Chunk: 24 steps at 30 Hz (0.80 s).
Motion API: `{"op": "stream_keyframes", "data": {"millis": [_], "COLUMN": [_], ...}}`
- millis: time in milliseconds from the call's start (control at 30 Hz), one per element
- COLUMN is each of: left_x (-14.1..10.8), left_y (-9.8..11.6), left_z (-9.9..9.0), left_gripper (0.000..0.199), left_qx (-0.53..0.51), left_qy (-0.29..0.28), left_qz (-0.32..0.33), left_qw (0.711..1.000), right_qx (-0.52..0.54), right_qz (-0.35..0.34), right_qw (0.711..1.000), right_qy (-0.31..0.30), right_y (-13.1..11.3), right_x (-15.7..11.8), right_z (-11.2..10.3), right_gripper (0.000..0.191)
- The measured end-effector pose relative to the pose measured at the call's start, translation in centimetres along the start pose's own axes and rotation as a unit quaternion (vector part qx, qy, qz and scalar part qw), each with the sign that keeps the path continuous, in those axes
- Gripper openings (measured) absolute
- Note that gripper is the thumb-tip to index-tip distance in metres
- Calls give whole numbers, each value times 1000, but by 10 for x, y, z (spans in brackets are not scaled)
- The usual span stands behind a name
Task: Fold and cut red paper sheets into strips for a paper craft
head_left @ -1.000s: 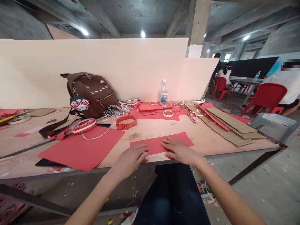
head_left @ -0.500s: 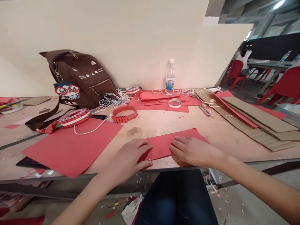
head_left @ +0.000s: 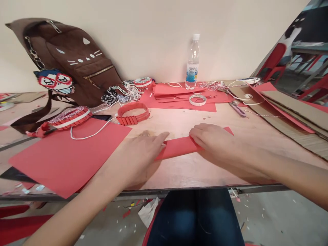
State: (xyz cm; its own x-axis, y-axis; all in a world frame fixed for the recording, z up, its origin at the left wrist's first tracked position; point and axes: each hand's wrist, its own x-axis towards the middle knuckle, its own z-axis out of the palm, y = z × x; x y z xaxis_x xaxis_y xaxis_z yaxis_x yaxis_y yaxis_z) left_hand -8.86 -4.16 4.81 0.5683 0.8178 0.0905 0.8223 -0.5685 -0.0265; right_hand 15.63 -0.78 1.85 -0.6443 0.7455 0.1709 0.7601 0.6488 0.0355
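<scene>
A red paper (head_left: 179,147), folded over into a narrow strip, lies across the table in front of me. My left hand (head_left: 146,148) is closed at its left end, thumb along the upper edge and the other fingers mostly hidden. Toward the right end, my right hand (head_left: 212,138) grips the strip with its fingers bent over the fold. One corner of the paper sticks out beyond that hand. A larger red sheet (head_left: 69,153) lies to the left, and a pleated red paper ring (head_left: 133,116) sits just behind my left hand.
A brown backpack (head_left: 77,65) leans on the wall at the left. A water bottle (head_left: 192,68), a tape roll (head_left: 197,100) and red sheets (head_left: 159,102) stand or lie at the back. Right of them are a utility knife (head_left: 237,109) and cardboard strips (head_left: 297,112).
The red paper has become narrower, its near edge folded away from me. Both hands have moved farther from the table's front edge, fingers closing on the strip. The view has shifted closer.
</scene>
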Motion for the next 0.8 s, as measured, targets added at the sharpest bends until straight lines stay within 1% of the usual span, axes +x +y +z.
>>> {"op": "stream_keyframes", "data": {"millis": [100, 167, 233, 300, 400, 467, 533, 600, 633, 667, 733, 800], "left_x": [3, 0, -4, -9, -12, -13, -15, -18, -20, -21, -23, -21], "left_y": [12, 21, 29, 34, 35, 33, 31, 30, 29, 28, 26, 22], "left_z": [7, 12, 17, 19, 20, 20, 19, 19, 19, 19, 19, 17], "left_gripper": [37, 37, 42, 48, 53, 59, 68, 75, 77, 76, 68, 59], "left_qx": [36, 24, -8, -36, -70, -95, -117, -131, -134, -136, -138, -140], "left_qy": [-5, -2, -8, -36, -81, -101, -110, -112, -111, -107, -90, -57], "left_qz": [47, 69, 72, 64, 47, 43, 47, 55, 60, 64, 61, 39], "left_qw": [998, 997, 997, 997, 993, 989, 986, 983, 983, 983, 984, 988], "right_qx": [16, 27, 32, 33, 43, 58, 69, 70, 69, 68, 68, 70], "right_qz": [11, 28, 37, 42, 45, 32, 6, -12, -14, -12, -14, -36], "right_qw": [1000, 999, 998, 997, 996, 995, 995, 995, 995, 995, 996, 997], "right_qy": [20, 33, 42, 49, 57, 69, 79, 77, 72, 66, 48, 24], "right_y": [-1, -2, -4, -4, -7, -13, -22, -32, -35, -37, -37, -31], "right_x": [-1, -2, -3, -4, -6, -12, -19, -27, -31, -33, -34, -33], "right_z": [12, 17, 19, 20, 18, 15, 13, 11, 11, 11, 10, 8], "right_gripper": [14, 17, 19, 20, 24, 27, 36, 50, 54, 55, 55, 52]}}
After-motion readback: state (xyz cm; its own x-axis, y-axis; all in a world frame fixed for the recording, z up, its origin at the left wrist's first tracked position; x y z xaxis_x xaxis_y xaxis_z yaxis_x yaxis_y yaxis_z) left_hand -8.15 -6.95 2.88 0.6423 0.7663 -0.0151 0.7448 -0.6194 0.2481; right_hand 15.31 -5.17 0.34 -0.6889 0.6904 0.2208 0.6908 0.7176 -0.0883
